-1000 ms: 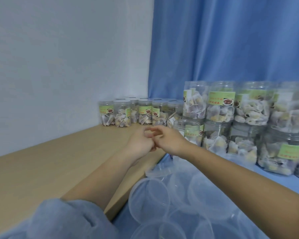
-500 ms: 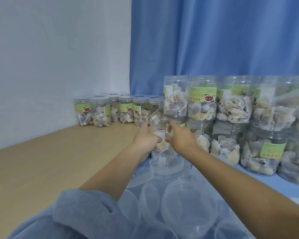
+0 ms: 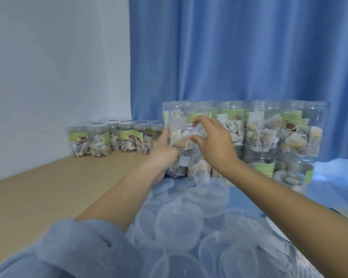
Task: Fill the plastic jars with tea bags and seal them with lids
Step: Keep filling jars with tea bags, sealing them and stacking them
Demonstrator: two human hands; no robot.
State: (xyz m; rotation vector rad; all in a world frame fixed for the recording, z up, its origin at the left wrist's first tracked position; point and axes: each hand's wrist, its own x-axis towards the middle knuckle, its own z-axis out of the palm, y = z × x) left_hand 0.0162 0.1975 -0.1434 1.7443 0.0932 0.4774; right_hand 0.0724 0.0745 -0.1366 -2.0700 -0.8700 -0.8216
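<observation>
- Jar [image 3: 186, 135], head view: a clear plastic jar packed with tea bags, lifted between your two hands in front of the stacked filled jars [image 3: 265, 135] by the blue curtain [image 3: 239, 49]. Whether a lid sits on it cannot be told; the top blurs into the jars behind.
- Left hand [image 3: 165, 151]: its grip is curled round the jar's lower left wall, bearing it from the side and below.
- Right hand [image 3: 215, 145]: fingers spread wide and loosely bent at the jar's upper right; thumb and fingertips lie at the wall, but a firm hold is not evident.
- Handling, as a judgement: the jar should be light, its thin wall stiff yet likely to flex if squeezed, and smooth enough to slip. Take it round the middle of the wall with one hand and steady the rim or shoulder with the other.
- Loose lids [image 3: 179, 227]: translucent discs heaped on the blue cloth [image 3: 247, 199] just below your forearms.
- Second row of jars [image 3: 100, 141]: smaller-looking, lidded, standing on the wooden tabletop [image 3: 38, 197] against the wall, well apart from your hands.
</observation>
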